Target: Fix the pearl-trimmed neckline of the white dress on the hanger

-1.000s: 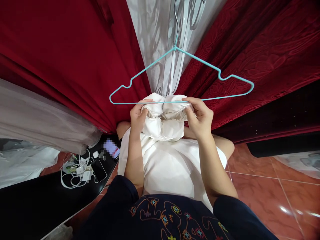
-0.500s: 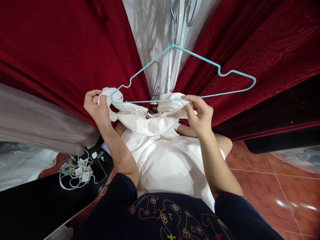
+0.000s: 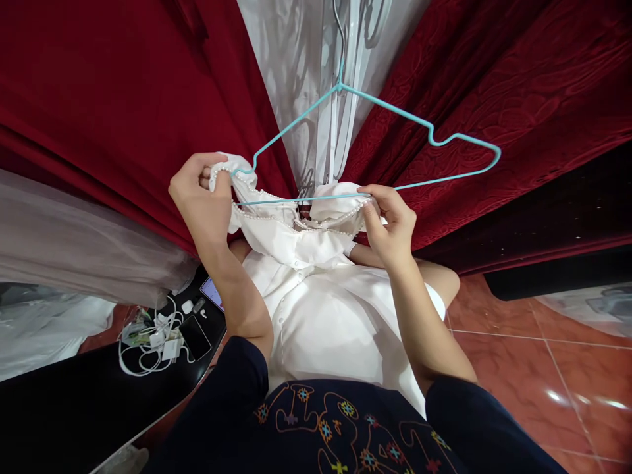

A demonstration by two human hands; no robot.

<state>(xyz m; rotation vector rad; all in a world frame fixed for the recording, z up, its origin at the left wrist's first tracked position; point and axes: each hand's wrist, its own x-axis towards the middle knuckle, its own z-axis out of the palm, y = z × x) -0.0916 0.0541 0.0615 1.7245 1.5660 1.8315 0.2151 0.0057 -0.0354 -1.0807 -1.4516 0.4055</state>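
Gripping white pearl-trimmed garment (image 3: 301,243) on teal hanger (image 3: 375,138): left hand (image 3: 202,197), right hand (image 3: 390,220).

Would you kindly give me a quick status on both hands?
Left hand grips dress shoulder over hanger end. Right hand pinches neckline at hanger bar. Nothing in the way.

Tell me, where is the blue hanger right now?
In the head view the blue hanger hangs at upper centre before the red curtains. Its left end is tucked into the white garment gripped by the left hand; the right hand pinches garment and bottom bar.

1 hanger (image 3: 375,125); 1 dress (image 3: 320,303); 2 phones (image 3: 195,336)
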